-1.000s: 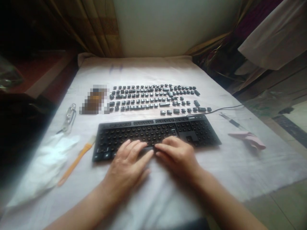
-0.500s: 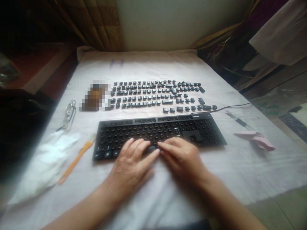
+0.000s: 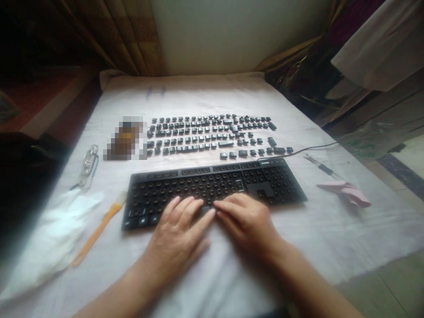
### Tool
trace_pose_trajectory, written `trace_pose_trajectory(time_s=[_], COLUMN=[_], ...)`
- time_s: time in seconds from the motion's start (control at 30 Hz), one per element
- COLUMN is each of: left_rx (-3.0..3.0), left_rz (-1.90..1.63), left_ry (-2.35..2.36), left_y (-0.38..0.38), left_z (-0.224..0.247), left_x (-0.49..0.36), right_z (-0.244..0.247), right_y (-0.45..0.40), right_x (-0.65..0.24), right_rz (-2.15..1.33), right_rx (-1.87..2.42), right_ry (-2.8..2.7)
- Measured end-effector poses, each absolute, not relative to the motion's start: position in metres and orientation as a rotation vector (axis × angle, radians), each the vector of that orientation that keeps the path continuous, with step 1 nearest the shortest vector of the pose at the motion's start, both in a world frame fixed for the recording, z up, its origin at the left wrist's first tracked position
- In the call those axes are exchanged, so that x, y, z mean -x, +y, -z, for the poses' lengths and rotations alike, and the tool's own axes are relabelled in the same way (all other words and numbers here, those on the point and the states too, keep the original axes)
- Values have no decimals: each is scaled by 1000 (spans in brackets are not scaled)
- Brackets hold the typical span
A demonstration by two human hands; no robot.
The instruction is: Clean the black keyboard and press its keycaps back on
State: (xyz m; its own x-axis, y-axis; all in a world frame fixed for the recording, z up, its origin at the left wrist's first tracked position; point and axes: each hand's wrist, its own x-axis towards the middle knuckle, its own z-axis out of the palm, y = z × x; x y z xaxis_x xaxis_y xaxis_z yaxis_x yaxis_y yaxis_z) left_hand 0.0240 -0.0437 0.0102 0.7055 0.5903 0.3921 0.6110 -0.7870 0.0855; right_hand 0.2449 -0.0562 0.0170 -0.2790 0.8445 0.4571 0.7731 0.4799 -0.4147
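A black keyboard (image 3: 258, 191), most of its keycaps off, lies before me, with a few caps on at its bottom left corner. My left hand (image 3: 180, 229) rests over the lower edge, its fingers spread a little across the bottom row. Beside it my right hand (image 3: 248, 221) has its thumb and forefinger pinched together at the bottom row; what they hold, if anything, is hidden. Between the hands a dark key partly shows. Loose black keycaps (image 3: 226, 144) lie in rows behind the keyboard.
An orange-handled brush (image 3: 96, 234) and a white cloth (image 3: 49, 247) lie at the left, glasses (image 3: 88, 163) behind them. A pixelated object (image 3: 126, 139) stands beyond. On the right are a pink cloth (image 3: 347, 192), a thin tool (image 3: 324, 168) and the keyboard's cable (image 3: 311, 149).
The whole view has shifted, so the keyboard and the table's things appear slightly lower and further left. Both hands keep nearly the same place on the keyboard.
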Motion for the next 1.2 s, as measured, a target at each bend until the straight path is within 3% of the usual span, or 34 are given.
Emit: trace_pose_trajectory(time_s=[0.77,1.2], left_rx=[2902,2897], left_rz=[663,666], left_ry=[-1053,-1079], left_y=[-47,-47], left_z=[-6,-7], left_x=[-30,-30], right_z=[-21,-13], right_y=[-51,-62], right_x=[-249,-255], right_rz=[65,37], right_rx=[1306,1193], right_ry=[-2319,-2123])
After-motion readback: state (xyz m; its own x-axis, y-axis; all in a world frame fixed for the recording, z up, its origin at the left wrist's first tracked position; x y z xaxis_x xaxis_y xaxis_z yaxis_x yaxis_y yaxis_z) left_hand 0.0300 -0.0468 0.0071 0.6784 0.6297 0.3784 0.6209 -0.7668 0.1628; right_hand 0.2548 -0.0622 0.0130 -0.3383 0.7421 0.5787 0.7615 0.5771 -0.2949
